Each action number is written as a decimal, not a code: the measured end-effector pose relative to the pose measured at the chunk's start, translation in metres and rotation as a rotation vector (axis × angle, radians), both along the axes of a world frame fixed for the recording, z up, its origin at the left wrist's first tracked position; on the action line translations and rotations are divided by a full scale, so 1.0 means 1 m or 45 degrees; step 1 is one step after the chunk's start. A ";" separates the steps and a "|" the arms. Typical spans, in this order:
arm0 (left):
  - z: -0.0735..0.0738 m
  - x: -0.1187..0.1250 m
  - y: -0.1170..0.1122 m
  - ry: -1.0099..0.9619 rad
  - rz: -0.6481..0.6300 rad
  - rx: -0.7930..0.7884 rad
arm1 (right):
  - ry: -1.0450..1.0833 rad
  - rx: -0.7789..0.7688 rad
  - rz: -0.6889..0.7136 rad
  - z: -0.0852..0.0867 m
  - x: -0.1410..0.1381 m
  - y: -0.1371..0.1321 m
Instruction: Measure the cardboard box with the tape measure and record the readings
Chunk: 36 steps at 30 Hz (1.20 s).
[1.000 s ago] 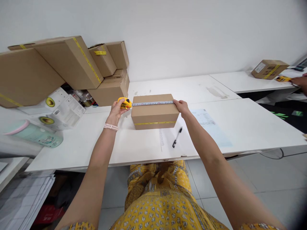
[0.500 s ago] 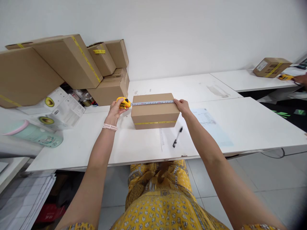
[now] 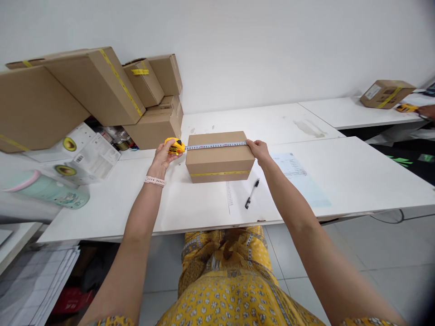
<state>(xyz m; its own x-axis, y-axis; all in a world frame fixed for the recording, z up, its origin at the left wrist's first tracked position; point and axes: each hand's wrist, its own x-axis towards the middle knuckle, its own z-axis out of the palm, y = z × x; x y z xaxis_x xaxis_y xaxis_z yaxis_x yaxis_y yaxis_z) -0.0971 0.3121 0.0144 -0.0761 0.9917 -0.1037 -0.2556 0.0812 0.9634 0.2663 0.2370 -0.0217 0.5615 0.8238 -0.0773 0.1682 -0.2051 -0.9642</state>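
A closed brown cardboard box [image 3: 220,158] with a yellow strip along its front side lies on the white table [image 3: 350,176]. My left hand [image 3: 163,154], closed, grips the yellow case of a tape measure [image 3: 174,146] just off the box's left edge. The numbered blade runs straight across the box top to its right edge. There my right hand [image 3: 258,149] pinches the blade's end against the box corner. Partly under the box is a white paper [image 3: 217,203] with a written column, and a black-capped pen [image 3: 252,194] rests on it.
Stacked cartons [image 3: 115,86] and white boxes with avocado pictures [image 3: 84,154] fill the left side, beside a mint-green bottle [image 3: 50,190]. A bluish printed sheet [image 3: 302,181] lies right. Farther off, another person's hand [image 3: 426,112] is at a yellow tape measure [image 3: 407,107] near a carton [image 3: 387,94].
Almost nothing differs. Both hands, the stretched tape measure and the box keep their places; the view has shifted very slightly.
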 end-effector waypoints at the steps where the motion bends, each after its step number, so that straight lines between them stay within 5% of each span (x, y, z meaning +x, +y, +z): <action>1: 0.000 0.000 0.000 0.001 0.001 -0.003 | -0.002 -0.003 -0.003 0.000 0.000 0.000; 17: 0.005 0.005 -0.008 0.020 0.001 -0.007 | -0.235 -0.039 -0.006 0.001 0.002 0.005; 22: 0.021 0.013 -0.026 0.011 0.105 0.054 | -0.280 -0.075 0.027 0.010 0.006 0.007; 25: 0.032 0.013 -0.057 -0.027 0.038 0.191 | -0.124 0.063 0.018 0.022 0.008 0.009; 28: 0.028 0.014 -0.106 -0.077 -0.083 0.282 | -0.053 0.270 -0.025 0.034 0.003 0.010; 32: -0.008 0.025 -0.179 -0.112 -0.171 0.044 | -0.110 0.449 0.104 0.042 -0.017 0.009; 36: -0.047 0.045 -0.226 -0.164 -0.432 -0.227 | -0.325 0.353 0.402 0.045 -0.034 0.013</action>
